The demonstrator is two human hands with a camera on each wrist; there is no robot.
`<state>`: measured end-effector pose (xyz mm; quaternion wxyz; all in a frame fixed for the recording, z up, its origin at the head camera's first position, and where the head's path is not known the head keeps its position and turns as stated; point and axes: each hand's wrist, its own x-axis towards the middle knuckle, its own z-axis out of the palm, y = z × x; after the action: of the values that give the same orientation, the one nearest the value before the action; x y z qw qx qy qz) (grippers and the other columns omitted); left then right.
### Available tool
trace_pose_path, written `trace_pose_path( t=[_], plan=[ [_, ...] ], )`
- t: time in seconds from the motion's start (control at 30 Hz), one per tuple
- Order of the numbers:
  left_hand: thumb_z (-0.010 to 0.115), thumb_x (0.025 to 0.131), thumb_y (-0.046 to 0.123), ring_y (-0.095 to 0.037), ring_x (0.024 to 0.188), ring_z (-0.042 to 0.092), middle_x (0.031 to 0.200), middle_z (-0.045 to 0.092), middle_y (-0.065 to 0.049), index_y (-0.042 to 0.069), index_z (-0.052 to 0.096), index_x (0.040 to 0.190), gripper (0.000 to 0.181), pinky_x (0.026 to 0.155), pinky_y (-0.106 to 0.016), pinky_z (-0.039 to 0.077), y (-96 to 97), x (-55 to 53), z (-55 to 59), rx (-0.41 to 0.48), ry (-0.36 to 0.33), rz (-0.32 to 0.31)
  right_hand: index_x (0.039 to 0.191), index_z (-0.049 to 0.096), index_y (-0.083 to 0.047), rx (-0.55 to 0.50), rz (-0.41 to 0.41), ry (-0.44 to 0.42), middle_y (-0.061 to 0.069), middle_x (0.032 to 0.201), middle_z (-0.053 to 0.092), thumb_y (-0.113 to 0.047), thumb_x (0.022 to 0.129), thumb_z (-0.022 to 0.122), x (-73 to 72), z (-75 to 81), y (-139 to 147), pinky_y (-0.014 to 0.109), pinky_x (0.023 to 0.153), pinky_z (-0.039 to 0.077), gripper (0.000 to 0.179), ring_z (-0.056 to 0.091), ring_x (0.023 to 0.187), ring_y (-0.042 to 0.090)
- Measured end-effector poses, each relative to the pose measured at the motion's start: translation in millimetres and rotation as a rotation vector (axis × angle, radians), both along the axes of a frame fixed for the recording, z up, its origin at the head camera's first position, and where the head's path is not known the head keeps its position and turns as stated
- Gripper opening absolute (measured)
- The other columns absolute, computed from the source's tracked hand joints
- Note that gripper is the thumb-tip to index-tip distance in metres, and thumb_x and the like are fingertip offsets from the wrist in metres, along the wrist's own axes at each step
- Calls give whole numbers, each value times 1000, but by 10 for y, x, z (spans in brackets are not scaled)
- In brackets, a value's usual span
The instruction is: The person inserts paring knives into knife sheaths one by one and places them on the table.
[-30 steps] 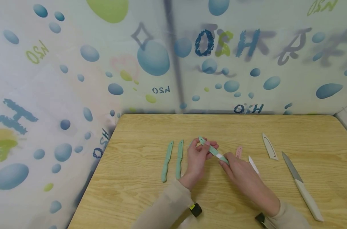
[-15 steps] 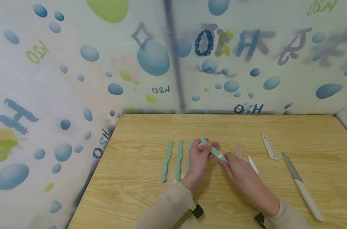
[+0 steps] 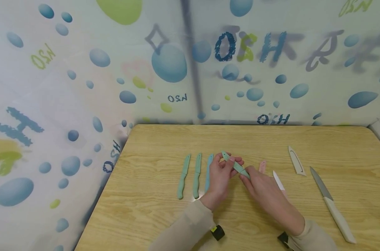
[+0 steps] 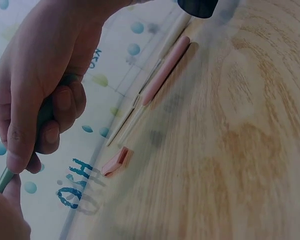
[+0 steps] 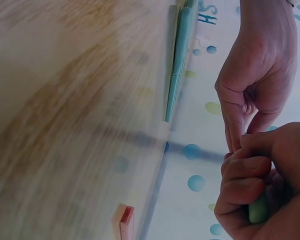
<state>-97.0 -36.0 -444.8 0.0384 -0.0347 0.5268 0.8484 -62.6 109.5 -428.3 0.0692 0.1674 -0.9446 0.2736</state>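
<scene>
My left hand [image 3: 219, 176] pinches a green blade sheath [image 3: 238, 167] between thumb and fingers. With curled fingers my right hand [image 3: 268, 193] grips the handle of a small green knife [image 5: 258, 211], whose blade is inside that sheath, hidden. Sheath and handle meet in one slanting line above the table. Just left of my left hand lies a blue sheathed knife [image 3: 209, 164], partly covered by the hand. Beyond my right hand are a pink sheath [image 3: 263, 166] and a pink-handled knife [image 4: 165, 70] with its pale blade bare.
Two green sheathed knives [image 3: 182, 177] lie side by side at the left of the wooden table [image 3: 139, 209]. At the right are a white sheath [image 3: 296, 161] and a large bare-bladed knife [image 3: 337, 218] with a cream handle. A patterned wall covering [image 3: 168, 64] stands behind.
The white strip of blade between sheath and handle has shrunk and vanished as the sheath slid onto the knife. My left hand shifted slightly right, uncovering more of the blue knife.
</scene>
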Motion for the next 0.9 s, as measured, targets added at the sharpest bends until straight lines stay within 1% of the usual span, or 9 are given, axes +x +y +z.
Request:
trace_pose_path(
  t=[0.1,0.27,0.33,0.43,0.53,0.6,0.67,0.73,0.9],
  plan=[
    [58,107,8,-29,103,75,110,75,-21,0,53,125,20,90,-37,61,-36,-24,11,-20,1,-39,97,57,-6,-4,2,-6,-4,67,40,-14,102,67,-3,7,6,25,44,30,14,37,53,10],
    [55,109,12,-29,108,73,126,68,-24,1,57,133,27,90,-35,61,-162,-133,49,-77,2,-162,99,61,-8,-9,-5,-103,-5,65,44,-24,103,67,-10,42,27,25,46,32,18,39,53,9],
    [53,110,13,-29,110,72,130,65,-23,2,58,137,31,90,-35,61,-228,-196,76,-108,-3,-201,100,65,-9,-21,-14,-149,-7,65,48,-29,104,66,-9,58,46,26,45,34,21,41,52,9],
    [53,110,14,-33,112,71,121,64,-17,2,59,141,34,89,-35,62,-340,-301,120,-172,1,-236,104,70,-10,-38,-33,-190,-8,67,55,-34,105,63,-4,69,92,27,47,38,26,45,54,9],
    [53,110,13,-37,113,69,112,62,-12,3,60,141,34,88,-35,62,-453,-397,161,-246,-13,-263,107,72,-10,-37,-49,-200,-8,70,56,-36,106,61,5,70,149,28,51,40,29,47,57,10],
    [54,109,12,-39,112,69,111,61,-14,0,60,140,34,88,-36,62,-517,-453,173,-293,-17,-285,107,72,-10,-28,-53,-192,-7,70,56,-36,107,60,10,64,185,29,52,40,29,47,59,10],
    [55,109,12,-37,107,71,112,62,-15,-2,61,139,33,87,-36,62,-565,-495,178,-354,-24,-299,107,72,-9,-24,-53,-185,-7,70,55,-35,106,61,13,58,213,28,52,40,28,46,59,10],
    [58,107,12,-30,97,72,110,63,-14,-3,62,137,33,86,-37,63,-591,-532,174,-426,-34,-301,107,71,-9,-20,-50,-181,-7,69,54,-34,106,61,13,53,232,28,51,39,28,46,59,10],
    [65,104,13,-16,79,66,102,67,-10,-1,65,133,32,83,-42,63,-607,-594,146,-622,-37,-310,105,72,-9,-22,-43,-165,-8,68,52,-33,107,61,19,42,255,27,49,37,27,44,57,10]
  ],
)
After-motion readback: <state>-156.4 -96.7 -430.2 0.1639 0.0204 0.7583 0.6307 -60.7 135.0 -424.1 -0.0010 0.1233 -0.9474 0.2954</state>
